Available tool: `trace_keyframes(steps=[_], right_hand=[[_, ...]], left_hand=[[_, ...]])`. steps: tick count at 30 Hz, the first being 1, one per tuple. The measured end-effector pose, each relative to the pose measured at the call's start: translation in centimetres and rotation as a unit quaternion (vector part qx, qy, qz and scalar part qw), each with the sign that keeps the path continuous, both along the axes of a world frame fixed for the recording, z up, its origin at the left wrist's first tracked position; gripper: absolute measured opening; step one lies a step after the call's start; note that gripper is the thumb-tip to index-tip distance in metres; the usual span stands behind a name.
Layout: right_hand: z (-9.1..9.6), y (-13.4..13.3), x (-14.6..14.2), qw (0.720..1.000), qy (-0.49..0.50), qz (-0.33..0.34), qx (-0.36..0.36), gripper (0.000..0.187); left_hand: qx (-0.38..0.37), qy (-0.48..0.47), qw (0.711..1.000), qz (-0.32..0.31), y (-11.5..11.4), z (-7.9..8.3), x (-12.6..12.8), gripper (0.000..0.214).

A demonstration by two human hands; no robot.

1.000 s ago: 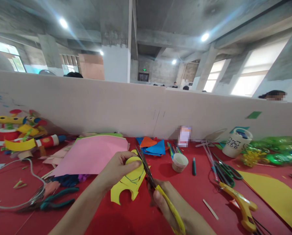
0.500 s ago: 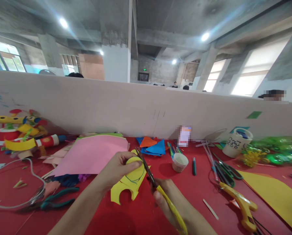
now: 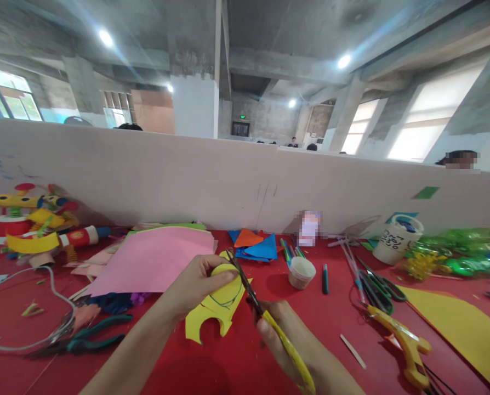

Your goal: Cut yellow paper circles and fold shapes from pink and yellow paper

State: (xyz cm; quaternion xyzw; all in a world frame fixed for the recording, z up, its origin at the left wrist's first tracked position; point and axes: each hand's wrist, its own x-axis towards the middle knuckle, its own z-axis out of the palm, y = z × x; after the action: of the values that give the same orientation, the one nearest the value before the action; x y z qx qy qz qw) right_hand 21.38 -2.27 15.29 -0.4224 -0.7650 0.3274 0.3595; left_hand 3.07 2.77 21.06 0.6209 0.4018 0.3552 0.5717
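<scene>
My left hand [image 3: 204, 277] pinches a piece of yellow paper [image 3: 206, 321] between thumb and fingers, above the red table. The paper carries a dark curved pencil or pen line and has a rounded notch cut from its lower edge. In my right hand [image 3: 280, 329] are scissors [image 3: 284, 343] with yellow handles, pointing up and to the left. Their blades are parted, at the right edge of the paper beside my left fingers. Part of the handle loops is hidden by my right hand.
Pink paper [image 3: 154, 260] lies behind my left arm, near green-handled pliers [image 3: 95, 334]. A paper cup [image 3: 301, 272] and pens stand ahead. To the right are green-handled scissors [image 3: 376, 291], a yellow glue gun [image 3: 401, 337] and yellow sheets [image 3: 459, 323]. A white partition [image 3: 212, 181] runs behind.
Almost nothing differs. Both hands, the yellow paper and the parted scissor blades keep nearly the same position; the view has shifted very slightly.
</scene>
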Motion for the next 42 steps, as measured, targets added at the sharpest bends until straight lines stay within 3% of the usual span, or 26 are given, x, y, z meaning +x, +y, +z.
trace_keyframes(steps=[9, 15, 19, 24, 29, 34, 38, 42], right_hand=[[0.6, 0.5, 0.0, 0.999, -0.04, -0.009, 0.036, 0.051], [-1.1, 3.0, 1.0, 0.983, -0.137, -0.12, -0.009, 0.052], [-2.5, 4.8, 3.0, 0.952, -0.241, -0.186, -0.015, 0.052], [-3.4, 5.3, 6.7, 0.917, -0.359, -0.159, -0.072, 0.043], [-3.2, 4.5, 10.1, 0.917, -0.343, -0.143, -0.144, 0.029], [-2.2, 4.1, 12.9, 0.883, -0.372, -0.167, -0.232, 0.023], [-1.9, 4.1, 14.1, 0.867, -0.382, -0.183, -0.262, 0.026], [-1.7, 4.0, 13.8, 0.874, -0.382, -0.185, -0.235, 0.024]], left_hand=[[0.002, -0.006, 1.0, -0.007, 0.4, -0.4, -0.2, 0.025], [0.026, 0.008, 1.0, 0.001, 1.5, -1.5, -0.3, 0.026], [0.045, 0.006, 0.998, 0.034, 2.3, -2.3, -0.2, 0.02], [0.027, -0.003, 0.998, 0.052, 2.9, -3.1, -0.1, 0.019], [0.05, 0.027, 0.994, 0.09, 3.7, -3.8, -0.4, 0.018], [0.061, 0.075, 0.988, 0.12, 5.2, -5.3, -1.2, 0.018], [0.016, 0.132, 0.985, 0.112, 6.4, -7.1, -2.3, 0.021], [-0.015, 0.13, 0.987, 0.095, 7.1, -8.8, -2.9, 0.016]])
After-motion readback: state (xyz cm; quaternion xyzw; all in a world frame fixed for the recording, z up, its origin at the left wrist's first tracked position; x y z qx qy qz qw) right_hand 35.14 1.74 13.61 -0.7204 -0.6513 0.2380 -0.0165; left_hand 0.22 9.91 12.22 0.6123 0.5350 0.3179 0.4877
